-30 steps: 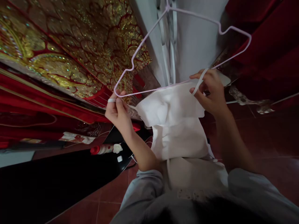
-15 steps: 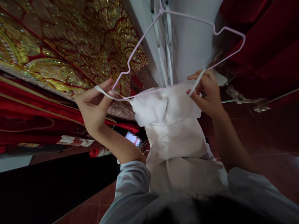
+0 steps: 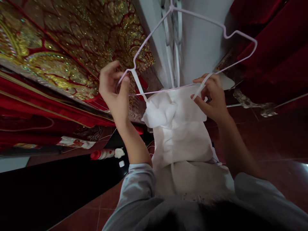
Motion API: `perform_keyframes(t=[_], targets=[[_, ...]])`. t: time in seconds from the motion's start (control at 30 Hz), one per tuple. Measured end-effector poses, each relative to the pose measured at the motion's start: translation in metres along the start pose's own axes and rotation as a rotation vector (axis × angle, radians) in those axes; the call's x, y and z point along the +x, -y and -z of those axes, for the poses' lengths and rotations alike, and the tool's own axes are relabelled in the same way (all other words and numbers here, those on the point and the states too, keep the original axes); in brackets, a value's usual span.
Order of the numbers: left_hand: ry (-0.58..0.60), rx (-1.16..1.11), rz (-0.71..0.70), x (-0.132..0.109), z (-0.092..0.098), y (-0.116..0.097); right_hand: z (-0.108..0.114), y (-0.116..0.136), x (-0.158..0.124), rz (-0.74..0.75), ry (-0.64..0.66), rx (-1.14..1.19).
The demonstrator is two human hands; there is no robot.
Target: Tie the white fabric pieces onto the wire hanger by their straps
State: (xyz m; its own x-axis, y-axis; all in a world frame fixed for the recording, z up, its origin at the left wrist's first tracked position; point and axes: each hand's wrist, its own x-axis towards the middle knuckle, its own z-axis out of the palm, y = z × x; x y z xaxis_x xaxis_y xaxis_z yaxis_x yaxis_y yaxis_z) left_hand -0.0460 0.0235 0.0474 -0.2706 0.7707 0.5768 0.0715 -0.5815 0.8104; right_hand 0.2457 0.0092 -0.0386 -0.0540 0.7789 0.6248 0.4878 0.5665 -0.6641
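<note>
A pink clothes hanger (image 3: 197, 15) hangs in front of me, its hook end at the top edge. My left hand (image 3: 115, 91) is closed on the hanger's left end, thumb against the wire. Beside it, a white strap (image 3: 139, 84) loops over the hanger's left notch and runs down to a white garment (image 3: 181, 138) with ruffles on its upper part. My right hand (image 3: 211, 96) pinches the other strap (image 3: 202, 86) of the garment, close to the hanger's lower bar. That strap is apart from the right notch.
Gold sequined red fabric (image 3: 79, 38) fills the left, with red cloth (image 3: 276, 57) at the right. A pale panel with metal rails (image 3: 177, 57) stands behind the hanger. A red-capped bottle (image 3: 103, 154) lies on a black surface (image 3: 60, 189) at lower left.
My left hand has moved up and let go of the left strap, which now sits in the hanger's left notch. The right hand stays nearly still with its strap.
</note>
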Motion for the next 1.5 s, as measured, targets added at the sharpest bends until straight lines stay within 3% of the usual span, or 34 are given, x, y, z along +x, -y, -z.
perform_keyframes(t=[0.07,0.1,0.17,0.23,0.3,0.4,0.43,0.5,0.57,0.67,0.77,0.9,0.97,1.03,1.1,1.2,1.33,1.43,1.5], targets=[[-0.229,-0.164,0.094,-0.014,-0.003,0.016,-0.002,0.000,0.000,0.006,0.002,-0.001],[-0.279,-0.237,0.193,-0.022,-0.007,0.023,-0.003,0.002,0.000,0.006,0.001,-0.003],[-0.294,-0.344,0.303,-0.037,-0.016,0.033,-0.006,0.006,0.001,0.005,-0.005,-0.010],[-0.256,-0.380,0.311,-0.049,-0.026,0.036,-0.004,0.008,0.002,0.023,-0.053,-0.034],[-0.254,-0.355,0.282,-0.056,-0.032,0.034,0.007,0.003,0.004,0.048,-0.234,-0.075],[-0.297,-0.284,0.262,-0.057,-0.034,0.029,0.037,-0.019,0.013,0.063,-0.630,-0.115],[-0.304,-0.276,0.250,-0.056,-0.033,0.029,0.047,-0.028,0.018,0.064,-0.674,-0.107],[-0.295,-0.275,0.222,-0.052,-0.031,0.030,0.065,-0.042,0.030,0.108,-0.619,-0.063],[-0.282,-0.277,0.192,-0.049,-0.028,0.032,0.076,-0.042,0.044,0.167,-0.460,-0.016],[-0.288,-0.258,0.160,-0.048,-0.027,0.034,0.079,-0.014,0.065,0.141,-0.194,-0.137],[-0.284,-0.310,0.153,-0.050,-0.028,0.034,0.077,0.024,0.078,0.126,-0.038,-0.390],[-0.283,-0.331,0.222,-0.054,-0.034,0.031,0.063,0.046,0.066,0.168,-0.103,-0.472],[-0.287,-0.285,0.262,-0.056,-0.037,0.032,0.048,0.041,0.048,0.228,-0.118,-0.420],[-0.278,-0.257,0.257,-0.060,-0.039,0.035,0.027,0.030,0.028,0.255,-0.035,-0.351],[-0.263,-0.238,0.217,-0.069,-0.037,0.039,0.007,0.018,0.011,0.203,0.041,-0.284],[-0.191,-0.128,0.206,-0.084,-0.028,0.036,-0.014,0.008,-0.003,0.139,0.001,-0.229],[-0.079,0.015,0.264,-0.089,-0.020,0.002,-0.023,0.008,-0.007,0.139,-0.042,-0.201],[-0.030,-0.107,0.253,-0.068,-0.019,-0.030,-0.023,0.009,-0.009,0.136,-0.037,-0.168],[-0.021,-0.185,0.251,-0.050,-0.013,-0.040,-0.022,0.010,-0.009,0.127,-0.023,-0.152]])
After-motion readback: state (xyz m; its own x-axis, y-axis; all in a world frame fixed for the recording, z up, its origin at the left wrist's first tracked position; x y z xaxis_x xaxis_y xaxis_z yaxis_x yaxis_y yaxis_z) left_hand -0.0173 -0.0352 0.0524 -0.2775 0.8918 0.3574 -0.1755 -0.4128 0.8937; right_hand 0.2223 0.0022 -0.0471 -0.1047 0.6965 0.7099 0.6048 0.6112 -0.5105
